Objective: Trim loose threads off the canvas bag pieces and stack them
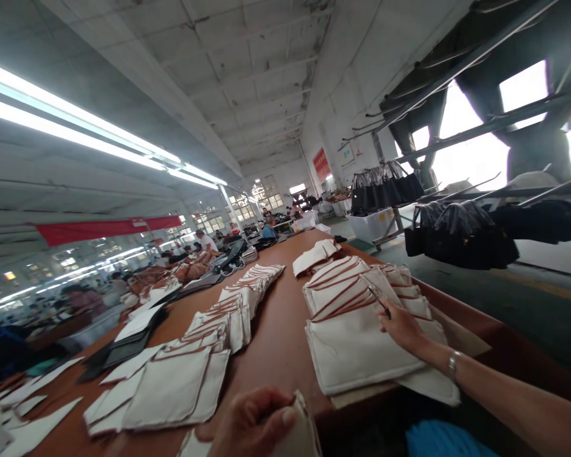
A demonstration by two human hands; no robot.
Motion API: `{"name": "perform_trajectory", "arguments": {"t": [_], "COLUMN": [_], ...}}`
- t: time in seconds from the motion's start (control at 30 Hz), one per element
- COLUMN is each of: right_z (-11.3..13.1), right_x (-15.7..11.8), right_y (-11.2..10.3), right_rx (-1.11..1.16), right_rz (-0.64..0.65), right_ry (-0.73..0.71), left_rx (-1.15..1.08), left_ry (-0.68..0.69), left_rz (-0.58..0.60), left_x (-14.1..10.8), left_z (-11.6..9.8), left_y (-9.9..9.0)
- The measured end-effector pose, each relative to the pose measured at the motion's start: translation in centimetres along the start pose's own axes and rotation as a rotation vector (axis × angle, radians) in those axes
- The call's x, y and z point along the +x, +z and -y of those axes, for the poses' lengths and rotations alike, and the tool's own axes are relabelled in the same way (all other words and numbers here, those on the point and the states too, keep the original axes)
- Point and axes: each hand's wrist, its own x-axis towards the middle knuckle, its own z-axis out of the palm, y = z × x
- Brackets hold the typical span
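Note:
At the bottom middle, my left hand [254,422] pinches the edge of a cream fabric panel [301,431] between thumb and fingers. My right hand [402,327] is closed around a slim metal tool [383,304] that looks like thread snips, its tip pointing up and left. That hand is over a fanned stack of cream sewn panels [361,349] with brown edging. To the left, a long overlapping row of similar cream panels [176,387] runs away along the brown table [271,343].
Dark and white flat pieces [133,333] lie at the table's left. Farther back sits a heap of brown pieces [195,266]. Black bags [461,238] hang on a metal rack at right, near a white bin [374,223]. Several people work in the background.

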Motion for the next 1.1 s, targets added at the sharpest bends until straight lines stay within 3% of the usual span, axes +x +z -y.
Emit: {"name": "perform_trajectory", "arguments": {"t": [0.17, 0.27, 0.37, 0.43, 0.6, 0.73, 0.87, 0.97, 1.1], "right_z": [9.7, 14.5, 15.8, 15.1, 13.5, 13.9, 13.5, 12.9, 12.4], "right_x": [-6.5, -9.2, -10.4, -10.8, -11.7, -11.9, -11.8, -11.9, -12.0], "right_y": [-0.1, -1.0, -1.4, -1.3, -1.1, -1.7, -2.0, -2.3, -1.7], "right_rx": [0.247, 0.494, 0.586, 0.576, 0.384, -0.036, -0.335, -0.399, -0.339], "right_rz": [0.289, 0.624, 0.885, 0.951, 0.819, 0.639, 0.574, 0.483, 0.4], "right_ry": [-0.198, -0.207, -0.069, 0.008, -0.081, -0.442, -0.785, -0.944, -1.024], "left_rx": [-0.058, -0.115, -0.139, -0.131, -0.093, -0.116, -0.034, -0.032, -0.108], "left_ry": [0.108, 0.184, 0.215, 0.185, 0.046, -0.002, -0.019, -0.007, -0.082], "left_rz": [0.187, 0.297, 0.32, 0.305, 0.218, 0.207, 0.189, 0.159, 0.173], "left_x": [1.2, 1.6, 1.6, 1.4, 1.4, 2.5, 3.6, 4.0, 3.6], "left_z": [1.0, 1.4, 2.1, 2.6, 2.9, 3.5, 4.2, 4.2, 3.7], "left_y": [2.7, 3.6, 4.4, 4.9, 5.9, 6.3, 6.3, 6.5, 7.3]}}
